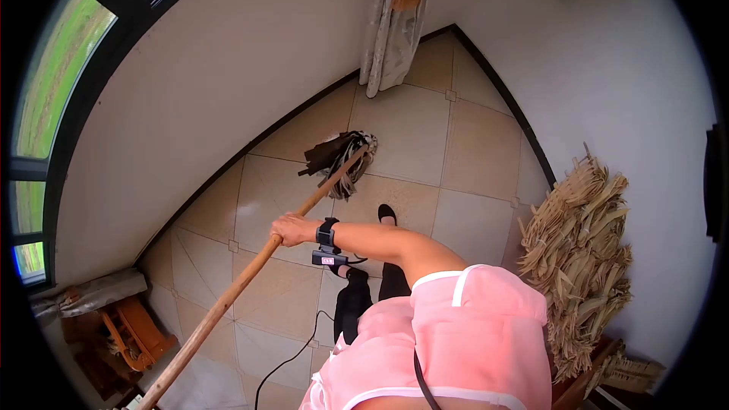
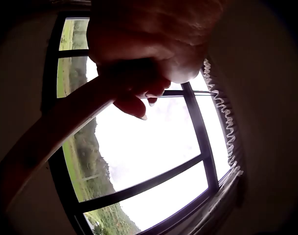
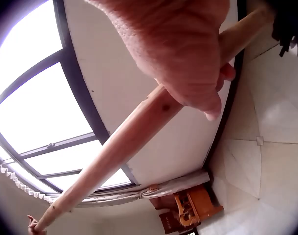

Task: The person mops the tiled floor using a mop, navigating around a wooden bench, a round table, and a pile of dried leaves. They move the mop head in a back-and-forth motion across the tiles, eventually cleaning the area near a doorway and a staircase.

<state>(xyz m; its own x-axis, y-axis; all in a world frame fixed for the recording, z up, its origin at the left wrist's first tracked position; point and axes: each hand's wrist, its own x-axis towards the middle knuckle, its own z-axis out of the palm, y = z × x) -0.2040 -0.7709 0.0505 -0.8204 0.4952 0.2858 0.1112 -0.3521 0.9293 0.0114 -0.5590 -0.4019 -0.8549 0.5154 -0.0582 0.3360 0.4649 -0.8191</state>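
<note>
A mop with a long wooden handle (image 1: 228, 296) slants across the head view, its head of dark and light cloth strips (image 1: 345, 163) down on the tiles close to the wall. My right hand (image 1: 295, 229) grips the handle partway along; the right wrist view shows its fingers wrapped round the wood. Farther up, my left hand (image 2: 158, 39) holds the handle near its top end, with fingers curled round it in the left wrist view. That same left hand (image 3: 34, 226) appears small at the pole's far end in the right wrist view; the head view leaves it out.
A curtain (image 1: 391, 30) hangs by the corner ahead. Bundled dry straw-like leaves (image 1: 581, 258) lean along the right wall. Orange wooden furniture (image 1: 137, 334) stands lower left, below a window (image 1: 30, 205). A black cable (image 1: 285, 361) trails by my feet on the tiled floor (image 1: 402, 133).
</note>
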